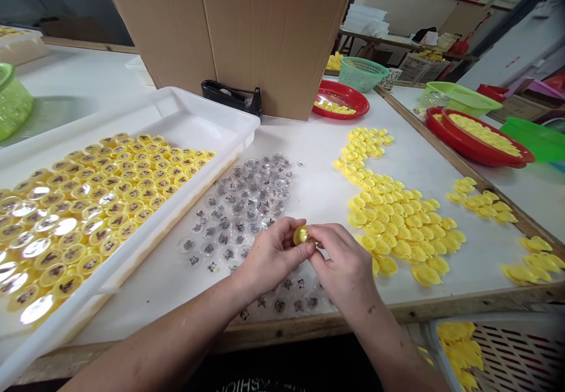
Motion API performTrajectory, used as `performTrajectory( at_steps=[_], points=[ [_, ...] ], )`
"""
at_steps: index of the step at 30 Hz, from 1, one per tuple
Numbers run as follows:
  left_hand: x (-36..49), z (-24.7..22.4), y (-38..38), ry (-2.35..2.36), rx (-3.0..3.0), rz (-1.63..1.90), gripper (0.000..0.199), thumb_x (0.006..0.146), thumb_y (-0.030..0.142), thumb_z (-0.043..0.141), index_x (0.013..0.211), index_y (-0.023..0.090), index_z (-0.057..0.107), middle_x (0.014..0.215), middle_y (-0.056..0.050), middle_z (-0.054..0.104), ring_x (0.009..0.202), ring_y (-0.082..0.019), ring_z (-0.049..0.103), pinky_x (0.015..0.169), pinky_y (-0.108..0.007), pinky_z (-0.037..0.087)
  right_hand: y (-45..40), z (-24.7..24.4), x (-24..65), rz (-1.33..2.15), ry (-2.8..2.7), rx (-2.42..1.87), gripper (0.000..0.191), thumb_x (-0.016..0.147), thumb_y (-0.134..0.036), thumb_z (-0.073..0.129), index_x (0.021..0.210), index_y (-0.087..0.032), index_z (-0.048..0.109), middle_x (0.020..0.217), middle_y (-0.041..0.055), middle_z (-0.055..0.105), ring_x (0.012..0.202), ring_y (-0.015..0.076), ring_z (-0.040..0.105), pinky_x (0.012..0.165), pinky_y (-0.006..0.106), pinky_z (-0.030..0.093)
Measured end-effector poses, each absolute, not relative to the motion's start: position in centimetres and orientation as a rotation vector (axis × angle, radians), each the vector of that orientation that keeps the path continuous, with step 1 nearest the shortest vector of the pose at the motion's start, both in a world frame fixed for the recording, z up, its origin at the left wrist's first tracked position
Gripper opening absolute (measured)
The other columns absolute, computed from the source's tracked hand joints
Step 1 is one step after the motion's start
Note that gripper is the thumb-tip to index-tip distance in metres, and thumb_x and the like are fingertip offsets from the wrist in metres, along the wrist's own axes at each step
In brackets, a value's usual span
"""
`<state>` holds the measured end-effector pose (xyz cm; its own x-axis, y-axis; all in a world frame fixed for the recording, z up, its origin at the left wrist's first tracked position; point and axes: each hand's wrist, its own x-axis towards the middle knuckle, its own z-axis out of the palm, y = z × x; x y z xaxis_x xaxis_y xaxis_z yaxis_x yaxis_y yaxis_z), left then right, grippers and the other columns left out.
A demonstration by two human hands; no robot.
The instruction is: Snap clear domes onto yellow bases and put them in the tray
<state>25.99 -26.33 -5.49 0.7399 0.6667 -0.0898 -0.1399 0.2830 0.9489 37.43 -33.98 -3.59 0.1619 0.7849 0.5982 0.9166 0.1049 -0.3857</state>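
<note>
A small round yellow plastic cap (302,235) is pinched between my left hand (276,245) and my right hand (342,259), above the front middle of the white table. Fingers of both hands are closed round it, and they hide part of it. Beneath and behind my hands lie many clear round domes (238,203) with small dark printed figures. To the right of my right hand, yellow caps (397,221) are spread in overlapping rows. On the left, a white tray (207,109) holds rows of yellow pieces (110,192) with printed, shiny tops.
A tall cardboard box (238,27) stands at the back, with a black tape dispenser (232,96) before it. Red plates (362,106) of yellow pieces and a green basket (362,74) sit behind. A wooden strip (441,139) edges the table's right side. Below it is a crate (521,345).
</note>
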Motion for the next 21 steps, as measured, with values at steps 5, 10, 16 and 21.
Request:
performTrajectory(
  at_steps=[5,10,16,21],
  points=[
    [25.9,-5.2,-25.6,0.491,1.106,0.544,0.035,0.076,0.03,0.068,0.101,0.015,0.048,0.077,-0.002,0.063,0.072,-0.013,0.059,0.065,-0.025,0.046,-34.1,-4.3,38.2,0.106,-1.525,-1.647,0.024,0.077,-0.013,0.062,0.1,-0.021,0.062,0.088,0.004,0.063,0.073,0.0151,0.061,0.068,0.028,0.053],
    [25.5,-4.6,-25.3,0.524,1.338,0.565,0.025,0.08,0.029,0.064,0.095,0.015,0.051,0.084,-0.004,0.061,0.076,-0.012,0.057,0.065,-0.023,0.044,-34.4,-5.0,39.7,0.72,-1.163,-1.559,0.028,0.078,-0.03,0.067,0.103,-0.021,0.059,0.094,0.0035,0.062,0.078,0.0148,0.061,0.07,0.028,0.052],
    [25.4,-4.9,-25.3,0.552,1.602,0.586,0.023,0.084,0.032,0.058,0.102,0.017,0.055,0.089,-0.005,0.063,0.08,-0.016,0.06,0.068,-0.026,0.046,-34.3,-5.8,39.2,0.773,-1.027,-1.39,0.02,0.077,-0.027,0.068,0.093,-0.022,0.059,0.086,-0.0006,0.064,0.077,0.0133,0.06,0.072,0.026,0.05],
    [25.3,-5.0,-25.2,0.685,2.024,0.676,0.016,0.086,0.029,0.052,0.094,0.016,0.057,0.084,-0.004,0.063,0.075,-0.016,0.057,0.066,-0.027,0.042,-34.3,-6.1,38.5,0.806,-0.952,-1.326,0.017,0.078,-0.026,0.067,0.092,-0.021,0.059,0.084,-0.0004,0.065,0.077,0.013,0.061,0.071,0.025,0.051]
  ],
)
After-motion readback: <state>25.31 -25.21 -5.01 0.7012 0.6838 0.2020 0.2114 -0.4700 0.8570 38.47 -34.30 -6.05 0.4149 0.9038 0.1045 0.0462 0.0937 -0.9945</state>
